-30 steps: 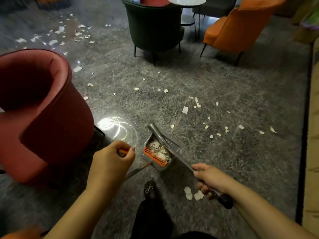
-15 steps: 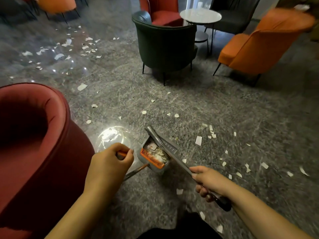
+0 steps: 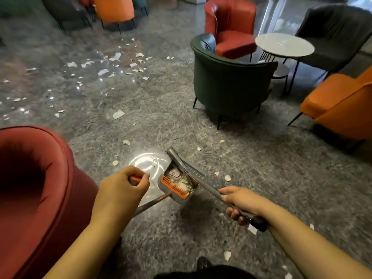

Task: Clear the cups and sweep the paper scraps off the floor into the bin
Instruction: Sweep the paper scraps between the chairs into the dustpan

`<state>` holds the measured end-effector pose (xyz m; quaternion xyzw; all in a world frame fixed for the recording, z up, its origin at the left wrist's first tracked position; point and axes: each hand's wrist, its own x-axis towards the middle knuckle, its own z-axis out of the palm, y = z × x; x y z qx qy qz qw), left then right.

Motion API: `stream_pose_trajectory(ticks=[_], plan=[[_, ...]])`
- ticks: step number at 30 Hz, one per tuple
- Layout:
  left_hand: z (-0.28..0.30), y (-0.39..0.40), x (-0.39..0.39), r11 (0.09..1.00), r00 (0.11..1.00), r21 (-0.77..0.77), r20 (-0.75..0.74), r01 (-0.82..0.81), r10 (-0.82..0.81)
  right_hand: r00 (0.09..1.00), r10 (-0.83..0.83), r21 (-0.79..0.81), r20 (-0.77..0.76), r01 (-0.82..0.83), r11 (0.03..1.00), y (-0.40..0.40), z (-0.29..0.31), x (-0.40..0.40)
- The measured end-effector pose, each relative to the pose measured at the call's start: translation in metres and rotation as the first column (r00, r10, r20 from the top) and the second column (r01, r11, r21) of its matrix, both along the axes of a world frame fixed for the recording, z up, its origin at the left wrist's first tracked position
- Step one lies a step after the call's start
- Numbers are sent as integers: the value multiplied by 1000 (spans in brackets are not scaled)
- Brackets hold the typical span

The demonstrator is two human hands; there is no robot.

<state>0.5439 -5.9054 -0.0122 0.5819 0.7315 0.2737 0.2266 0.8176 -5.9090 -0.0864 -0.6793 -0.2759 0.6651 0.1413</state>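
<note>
My right hand (image 3: 241, 202) grips the long grey handle of a grey dustpan (image 3: 177, 184) with an orange comb edge. The pan hangs just above the floor between my hands and holds paper scraps. My left hand (image 3: 120, 190) grips the orange end of a second thin handle (image 3: 151, 204) that slants down past the pan; its lower end is hidden. White paper scraps (image 3: 118, 114) lie scattered over the grey floor, thickest at the far left (image 3: 116, 57), with a few beside the pan (image 3: 227, 177). No cups or bin are in view.
A dark red armchair (image 3: 30, 188) stands close on my left. Ahead to the right are a dark green armchair (image 3: 227, 85), a round white table (image 3: 283, 45), an orange chair (image 3: 338, 105) and a red chair (image 3: 229, 23). More chairs line the far left.
My view has lifted and moved forward, so the chairs and table sit lower in frame. Both hands keep their grips, and the dustpan stays between them.
</note>
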Motion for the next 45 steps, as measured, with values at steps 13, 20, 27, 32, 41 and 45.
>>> stream_pose_trajectory(ticks=[13,20,27,32,41,45], plan=[[-1,281,-52,993,993,39,8,-116,115,989,148,13,-13,-148,989,316,3,-49],[11,444,-91,994,995,41,13,-104,104,991,132,8,-31,-131,991,479,12,-93],[11,600,-109,991,991,46,53,-124,121,990,131,13,-43,-131,991,635,8,-123],[1,723,-114,983,984,48,42,-176,174,985,170,4,-32,-170,985,769,1,-127],[18,930,-130,973,972,20,42,-230,229,974,227,-1,-8,-227,974,991,23,-149],[19,1015,-150,971,970,35,58,-237,235,979,205,2,-8,-205,979,1078,24,-172]])
